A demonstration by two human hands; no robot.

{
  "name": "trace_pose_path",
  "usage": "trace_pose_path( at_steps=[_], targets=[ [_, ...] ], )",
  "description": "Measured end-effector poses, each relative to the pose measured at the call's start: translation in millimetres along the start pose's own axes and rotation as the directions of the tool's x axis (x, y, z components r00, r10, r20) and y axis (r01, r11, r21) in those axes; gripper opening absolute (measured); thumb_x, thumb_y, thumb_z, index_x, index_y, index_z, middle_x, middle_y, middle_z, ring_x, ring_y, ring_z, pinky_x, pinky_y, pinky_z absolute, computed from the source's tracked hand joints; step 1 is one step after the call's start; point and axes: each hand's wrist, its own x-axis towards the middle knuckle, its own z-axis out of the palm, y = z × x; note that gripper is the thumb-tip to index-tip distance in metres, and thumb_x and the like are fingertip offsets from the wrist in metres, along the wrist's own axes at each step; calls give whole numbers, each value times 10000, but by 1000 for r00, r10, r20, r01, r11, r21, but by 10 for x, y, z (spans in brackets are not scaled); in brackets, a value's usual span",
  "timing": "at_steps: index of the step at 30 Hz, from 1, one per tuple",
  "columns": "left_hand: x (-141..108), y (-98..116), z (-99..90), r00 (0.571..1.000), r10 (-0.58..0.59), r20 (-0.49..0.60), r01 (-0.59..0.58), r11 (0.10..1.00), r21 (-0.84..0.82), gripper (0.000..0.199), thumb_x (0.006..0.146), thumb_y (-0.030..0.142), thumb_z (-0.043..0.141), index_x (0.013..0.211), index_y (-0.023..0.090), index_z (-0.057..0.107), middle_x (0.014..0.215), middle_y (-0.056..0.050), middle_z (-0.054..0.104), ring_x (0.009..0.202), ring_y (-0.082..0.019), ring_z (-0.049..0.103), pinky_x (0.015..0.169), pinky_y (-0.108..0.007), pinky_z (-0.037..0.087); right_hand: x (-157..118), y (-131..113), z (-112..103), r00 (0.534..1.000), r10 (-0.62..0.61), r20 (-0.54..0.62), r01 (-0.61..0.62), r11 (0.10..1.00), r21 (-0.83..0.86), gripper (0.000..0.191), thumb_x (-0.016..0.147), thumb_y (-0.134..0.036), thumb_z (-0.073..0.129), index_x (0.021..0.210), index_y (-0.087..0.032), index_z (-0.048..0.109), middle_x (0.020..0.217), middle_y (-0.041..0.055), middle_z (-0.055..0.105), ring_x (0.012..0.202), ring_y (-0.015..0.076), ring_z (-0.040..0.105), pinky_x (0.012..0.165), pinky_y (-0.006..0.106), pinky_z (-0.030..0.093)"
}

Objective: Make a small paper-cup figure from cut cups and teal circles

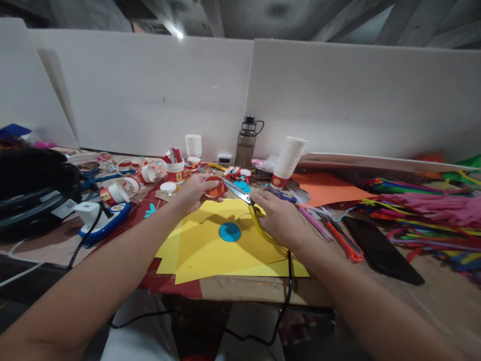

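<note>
My left hand pinches a small round orange piece that looks like a shallow cup base with a rim. In my right hand is a pair of scissors with yellow handles. Its metal blades point left, with their tips at the edge of the orange piece; whether they touch it I cannot tell. Below both hands lie overlapping yellow sheets, with a blue paper disc on top. More blue paper discs rest just behind the blades.
Behind stand a water bottle and a leaning stack of paper cups. Cut cups and a blue power strip lie left. On the right are a red utility knife, a black phone and colourful pipe cleaners. A black cable crosses the front edge.
</note>
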Motion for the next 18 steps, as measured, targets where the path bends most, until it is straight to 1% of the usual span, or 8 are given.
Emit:
trace_pose_path(
  at_steps=[4, 7, 9, 12, 14, 16, 18],
  targets=[
    [0, 3, -12, 1000, -18, 4, 18, 1000, 9, 227, 711, 197, 724, 899, 90, 654, 815, -114, 716, 717, -196, 701, 546, -253, 567, -6, 19, 39, 1000, -10, -18, 9, 1000, -26, 482, 832, -160, 512, 1296, -263, 598, 1277, 64, 641, 888, 220, 676, 679, 295, 482],
    [4, 14, -17, 999, -37, -1, 37, 999, 27, 216, 731, 217, 713, 894, 89, 650, 794, -117, 708, 682, -187, 694, 515, -241, 552, -13, 25, 66, 1000, 0, -13, 0, 999, -34, 492, 826, -169, 518, 1301, -269, 597, 1267, 74, 647, 854, 221, 676, 659, 295, 473],
    [9, 16, -22, 999, -34, 7, 33, 999, 42, 206, 750, 241, 701, 880, 91, 648, 783, -118, 704, 658, -181, 687, 501, -240, 544, -15, 28, 89, 1000, 10, -17, -10, 1000, -7, 488, 833, -182, 518, 1306, -270, 597, 1240, 79, 661, 844, 226, 675, 661, 299, 470],
    [17, 9, -40, 999, -41, 28, 39, 997, 67, 191, 762, 266, 694, 857, 109, 641, 777, -104, 700, 660, -180, 686, 501, -244, 543, -11, 47, 133, 999, 14, -30, -10, 993, 114, 462, 837, -185, 529, 1283, -263, 621, 1176, 80, 688, 896, 227, 665, 717, 296, 471],
    [21, 3, -59, 998, -46, 34, 44, 996, 75, 184, 758, 273, 700, 847, 124, 637, 762, -86, 696, 666, -178, 687, 504, -241, 542, -1, 74, 164, 999, 20, -37, -11, 975, 220, 411, 834, -196, 550, 1227, -247, 659, 1123, 82, 705, 920, 224, 652, 744, 288, 464],
    [22, -3, -78, 999, -38, 36, 36, 997, 70, 198, 753, 276, 708, 878, 139, 639, 757, -69, 693, 659, -171, 687, 496, -231, 534, 14, 104, 183, 999, 36, -28, -25, 941, 336, 347, 839, -223, 561, 1162, -222, 689, 1037, 79, 719, 873, 209, 642, 728, 279, 456],
    [21, -9, -87, 999, -25, 37, 23, 998, 62, 241, 756, 288, 709, 946, 157, 639, 765, -58, 695, 643, -166, 686, 476, -220, 518, 28, 125, 181, 996, 83, -11, -69, 891, 449, 311, 851, -265, 556, 1118, -191, 698, 910, 63, 717, 780, 187, 622, 677, 271, 443]
  ],
)
